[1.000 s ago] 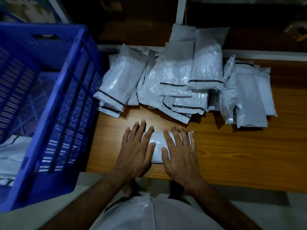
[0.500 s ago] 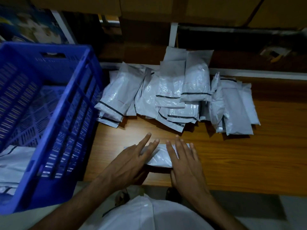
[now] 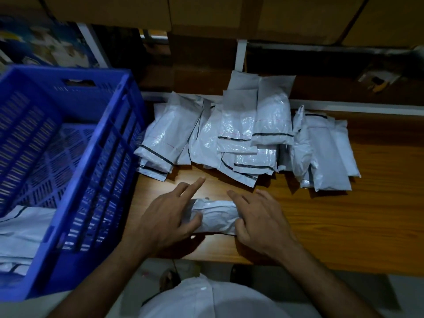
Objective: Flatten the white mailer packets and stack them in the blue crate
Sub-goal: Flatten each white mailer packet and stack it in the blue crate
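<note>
One white mailer packet [image 3: 215, 216] lies crosswise near the front edge of the wooden table [image 3: 344, 226], crumpled and slightly raised above its shadow. My left hand [image 3: 165, 216] holds its left end, thumb pressed on the packet, index and middle fingers stretched out past it. My right hand [image 3: 261, 219] holds the right end, fingers over the top and thumb at the near edge. The blue crate [image 3: 91, 180] stands at the left, with flattened white packets [image 3: 20, 228] in its near corner.
A pile of several white mailer packets [image 3: 241, 138] with black seal strips is spread across the back of the table. Cardboard boxes [image 3: 206, 17] and a shelf frame stand behind it. The table's front edge runs just below my hands.
My palms were pressing flat on the packet. They have since slid apart to its two ends and taken hold of it, and its front edge has come up off the table.
</note>
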The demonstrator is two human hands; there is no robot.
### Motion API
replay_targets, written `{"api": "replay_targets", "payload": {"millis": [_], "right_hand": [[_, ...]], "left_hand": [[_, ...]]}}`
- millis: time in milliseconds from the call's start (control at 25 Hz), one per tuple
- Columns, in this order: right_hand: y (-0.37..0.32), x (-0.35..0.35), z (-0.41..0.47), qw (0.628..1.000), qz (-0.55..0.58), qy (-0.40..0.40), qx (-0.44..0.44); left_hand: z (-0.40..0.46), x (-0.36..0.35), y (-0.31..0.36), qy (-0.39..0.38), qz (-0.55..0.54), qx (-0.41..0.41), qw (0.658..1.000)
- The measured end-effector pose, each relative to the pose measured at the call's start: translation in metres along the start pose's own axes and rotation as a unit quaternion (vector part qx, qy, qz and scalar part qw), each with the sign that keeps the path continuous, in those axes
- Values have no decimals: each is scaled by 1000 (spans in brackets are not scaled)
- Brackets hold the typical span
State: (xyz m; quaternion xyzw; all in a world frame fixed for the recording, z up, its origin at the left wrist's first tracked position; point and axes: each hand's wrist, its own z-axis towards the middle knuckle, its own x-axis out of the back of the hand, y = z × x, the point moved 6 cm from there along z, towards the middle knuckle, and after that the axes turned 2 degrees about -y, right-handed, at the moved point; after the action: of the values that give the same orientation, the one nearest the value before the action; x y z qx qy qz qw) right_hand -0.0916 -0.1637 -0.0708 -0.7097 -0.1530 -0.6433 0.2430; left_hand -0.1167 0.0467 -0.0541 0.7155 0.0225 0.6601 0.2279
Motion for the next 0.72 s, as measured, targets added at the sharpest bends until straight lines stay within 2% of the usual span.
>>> {"api": "replay_targets", "payload": {"millis": [120,320,480,720], "right_hand": [[-7,-27,10,999,-5,18,-34],[-33,-59,3,995,64,46,-58],[-31,-70,6,997,40,41,-60],[-31,-80,8,997,27,37,-69]], "left_hand": [[0,-42,-6,9,74,47,996],[-3,-76,-3,11,-42,75,996],[-1,-80,-6,16,-37,96,995],[4,-84,-10,-11,-23,80,996]]}}
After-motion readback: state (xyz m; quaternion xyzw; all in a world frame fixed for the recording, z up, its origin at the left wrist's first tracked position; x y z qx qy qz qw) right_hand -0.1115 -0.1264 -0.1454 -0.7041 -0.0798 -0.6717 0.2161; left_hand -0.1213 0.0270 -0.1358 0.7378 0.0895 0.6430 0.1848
